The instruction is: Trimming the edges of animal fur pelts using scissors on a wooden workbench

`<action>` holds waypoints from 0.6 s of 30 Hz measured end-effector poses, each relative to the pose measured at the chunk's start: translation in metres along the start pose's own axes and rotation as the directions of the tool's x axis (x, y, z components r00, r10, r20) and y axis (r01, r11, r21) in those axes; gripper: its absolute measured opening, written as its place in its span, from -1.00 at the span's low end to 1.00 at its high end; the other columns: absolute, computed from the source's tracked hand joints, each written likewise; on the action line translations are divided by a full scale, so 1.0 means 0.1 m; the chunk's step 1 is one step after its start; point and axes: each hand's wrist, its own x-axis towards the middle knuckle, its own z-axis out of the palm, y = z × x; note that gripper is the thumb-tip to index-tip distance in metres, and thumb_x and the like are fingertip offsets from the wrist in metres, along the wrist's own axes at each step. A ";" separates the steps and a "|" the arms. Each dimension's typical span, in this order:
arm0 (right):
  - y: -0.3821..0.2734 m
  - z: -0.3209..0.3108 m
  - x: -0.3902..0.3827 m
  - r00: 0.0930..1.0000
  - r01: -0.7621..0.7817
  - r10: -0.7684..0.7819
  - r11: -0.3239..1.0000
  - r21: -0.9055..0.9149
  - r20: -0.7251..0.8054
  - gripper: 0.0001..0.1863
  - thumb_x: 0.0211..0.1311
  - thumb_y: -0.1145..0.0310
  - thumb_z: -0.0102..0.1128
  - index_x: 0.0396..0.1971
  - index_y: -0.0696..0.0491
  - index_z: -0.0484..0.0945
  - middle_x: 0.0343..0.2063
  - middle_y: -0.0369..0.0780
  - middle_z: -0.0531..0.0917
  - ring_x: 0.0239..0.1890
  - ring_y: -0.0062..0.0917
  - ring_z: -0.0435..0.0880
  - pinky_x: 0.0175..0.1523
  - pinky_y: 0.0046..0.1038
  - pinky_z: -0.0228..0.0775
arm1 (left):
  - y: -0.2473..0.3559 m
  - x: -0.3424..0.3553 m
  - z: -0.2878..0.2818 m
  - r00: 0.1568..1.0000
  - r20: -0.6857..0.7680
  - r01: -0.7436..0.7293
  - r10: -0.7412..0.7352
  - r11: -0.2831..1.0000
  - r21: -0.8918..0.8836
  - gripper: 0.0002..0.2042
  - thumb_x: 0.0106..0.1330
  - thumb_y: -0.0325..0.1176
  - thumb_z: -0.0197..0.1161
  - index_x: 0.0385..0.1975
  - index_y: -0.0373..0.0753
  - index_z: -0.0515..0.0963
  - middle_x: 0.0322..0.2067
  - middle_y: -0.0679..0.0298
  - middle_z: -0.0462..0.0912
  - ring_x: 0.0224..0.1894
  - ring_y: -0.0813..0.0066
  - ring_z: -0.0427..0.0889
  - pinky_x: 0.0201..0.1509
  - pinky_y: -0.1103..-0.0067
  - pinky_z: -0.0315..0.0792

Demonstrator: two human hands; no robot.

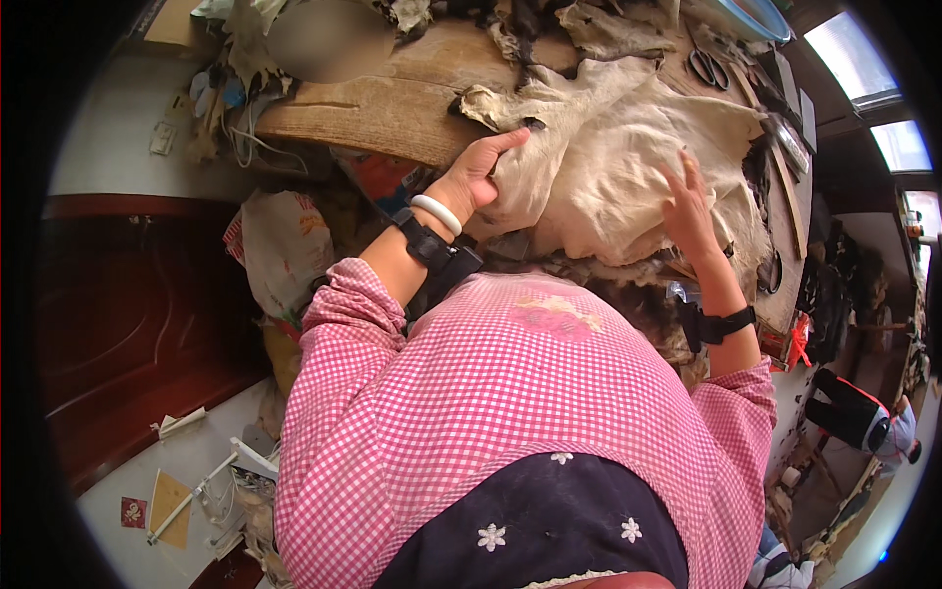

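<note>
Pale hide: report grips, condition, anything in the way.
Left grip closed on pale hide's left edge. Right grip open at its right side, contact unclear. Hide spread, wrinkled. Scissors beyond its far edge, off the hide.

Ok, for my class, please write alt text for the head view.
Pale hide spread across a wooden worktop; a person's left hand holds its edge, the right hand is open over it. Black-handled scissors lie beyond.

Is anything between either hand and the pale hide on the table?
Nothing visible is in the way. The left hand grips the pale hide at its left edge; the right hand, open, is over its right part, contact unclear. Black scissors lie beyond, clear of both.
</note>
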 end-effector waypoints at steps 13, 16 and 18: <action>-0.98 -0.17 0.45 0.907 -0.147 -0.391 0.056 0.988 0.157 -0.12 0.08 0.32 0.33 0.32 0.17 0.00 0.28 -0.06 0.16 0.32 -0.33 0.14 0.32 -0.34 0.09 | -0.19 -0.26 0.95 0.901 0.285 -0.383 0.327 0.908 0.170 -0.55 0.22 -0.58 0.07 0.14 -0.15 0.32 -0.02 0.28 0.48 -0.01 0.42 0.51 0.10 0.51 0.42; -1.17 -0.52 0.62 0.894 -0.132 -0.448 -0.208 0.969 0.025 -0.29 0.05 0.42 0.30 0.22 0.18 0.19 0.11 -0.16 0.38 0.17 -0.47 0.34 0.25 -0.42 0.19 | -0.07 -0.29 1.21 0.815 0.318 -0.550 0.484 0.820 0.161 -0.57 0.24 -0.54 0.04 0.13 -0.14 0.32 -0.02 0.25 0.48 -0.02 0.38 0.52 0.08 0.48 0.44; -1.23 -0.77 0.76 0.882 -0.045 -0.460 -0.297 0.954 -0.102 -0.52 0.05 0.48 0.28 0.02 0.18 0.41 -0.16 -0.30 0.58 -0.08 -0.64 0.52 0.09 -0.56 0.31 | 0.11 -0.31 1.35 0.771 0.357 -0.603 0.527 0.784 0.147 -0.60 0.24 -0.52 0.05 0.11 -0.18 0.34 -0.02 0.22 0.49 0.00 0.35 0.52 0.07 0.45 0.45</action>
